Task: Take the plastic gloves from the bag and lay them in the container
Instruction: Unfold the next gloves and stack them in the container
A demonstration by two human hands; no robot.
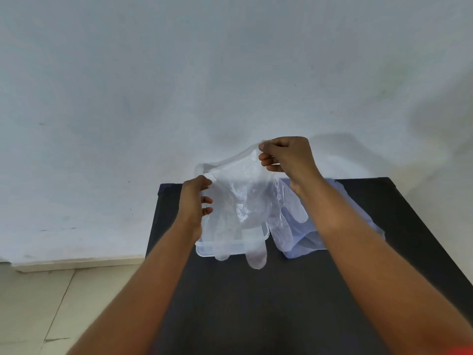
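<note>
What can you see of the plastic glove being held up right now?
The plastic glove is thin, clear, crinkled film, held up by its cuff end and spread between both hands: the right hand pinches the upper edge, the left hand grips the left edge. It hangs fingers down over the clear container. Two fingertips drape past the container's near rim over the dark table. Whether it touches the container's floor cannot be told.

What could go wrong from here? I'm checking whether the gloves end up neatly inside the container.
The glove held by the left hand and right hand already trails fingertips over the container rim, so it may end up draped outside. Its thin film could also catch more gloves from the bag.
</note>
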